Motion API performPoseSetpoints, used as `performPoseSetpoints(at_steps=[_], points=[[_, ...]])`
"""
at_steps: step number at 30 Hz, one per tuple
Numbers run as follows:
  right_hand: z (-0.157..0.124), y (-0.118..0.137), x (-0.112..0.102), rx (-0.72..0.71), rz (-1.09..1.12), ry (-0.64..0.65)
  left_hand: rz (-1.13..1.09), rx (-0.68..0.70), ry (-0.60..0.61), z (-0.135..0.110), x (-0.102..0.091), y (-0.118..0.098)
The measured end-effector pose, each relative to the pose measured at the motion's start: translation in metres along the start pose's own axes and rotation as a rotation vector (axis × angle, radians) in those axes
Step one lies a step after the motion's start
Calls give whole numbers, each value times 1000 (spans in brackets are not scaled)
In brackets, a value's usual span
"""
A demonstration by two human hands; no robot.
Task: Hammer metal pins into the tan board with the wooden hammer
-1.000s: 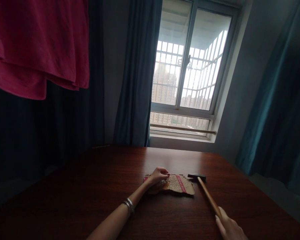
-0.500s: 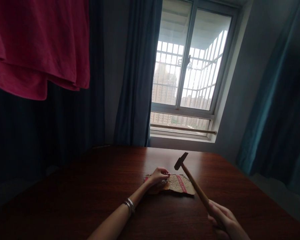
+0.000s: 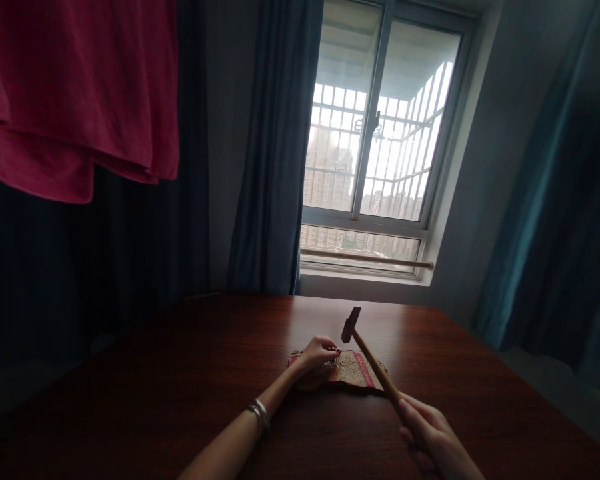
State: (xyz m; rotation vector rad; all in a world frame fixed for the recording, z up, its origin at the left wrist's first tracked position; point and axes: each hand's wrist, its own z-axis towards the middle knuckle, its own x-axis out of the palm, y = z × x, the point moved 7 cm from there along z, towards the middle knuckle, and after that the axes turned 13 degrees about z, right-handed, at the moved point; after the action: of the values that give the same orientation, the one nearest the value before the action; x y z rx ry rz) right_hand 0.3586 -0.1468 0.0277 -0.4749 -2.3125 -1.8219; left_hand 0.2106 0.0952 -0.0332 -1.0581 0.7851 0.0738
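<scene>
In my right hand (image 3: 433,433) is a hammer (image 3: 375,365) with a wooden handle and a dark metal head, tilted up and to the left. Its head is raised near my left hand (image 3: 320,351), above the cardboard. My left hand is pinched over a flat piece of cardboard (image 3: 349,371) that is dotted with many small holes or marks and crossed by a pink band. Whatever the left fingertips pinch is too small to make out. Part of the cardboard is hidden under that hand, and the hammer handle crosses its right end.
The cardboard lies on a dark reddish-brown wooden table (image 3: 180,400). Beyond the table's far edge stands a barred window (image 3: 380,153) with blue curtains (image 3: 275,147) beside it. A pink cloth (image 3: 80,100) hangs at the upper left.
My right hand and the hammer have moved left, bringing the hammer head closer to my left hand. The left hand and cardboard stay in about the same place.
</scene>
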Motion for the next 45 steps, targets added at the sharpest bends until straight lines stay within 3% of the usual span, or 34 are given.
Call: performPoseSetpoints(at_steps=[6,14,19,27,34,41,45], points=[[6,-10,-3,19,-37,81,25,41,-20,0,-2,-3],[3,-13,1,23,-27,4,31,66,-18,-1,-1,-3],[2,-7,5,-30,-19,75,38,69,-16,-1,-1,-4],[5,-23,-6,31,33,3,54,22,-13,0,0,-1],[10,-29,-14,-33,43,-59,64,31,-18,-1,-1,-4],[2,-23,-6,-37,39,-61,56,20,-29,-3,-5,-8],[1,-21,-3,-40,54,-60,36,27,22,-5,-8,-14]])
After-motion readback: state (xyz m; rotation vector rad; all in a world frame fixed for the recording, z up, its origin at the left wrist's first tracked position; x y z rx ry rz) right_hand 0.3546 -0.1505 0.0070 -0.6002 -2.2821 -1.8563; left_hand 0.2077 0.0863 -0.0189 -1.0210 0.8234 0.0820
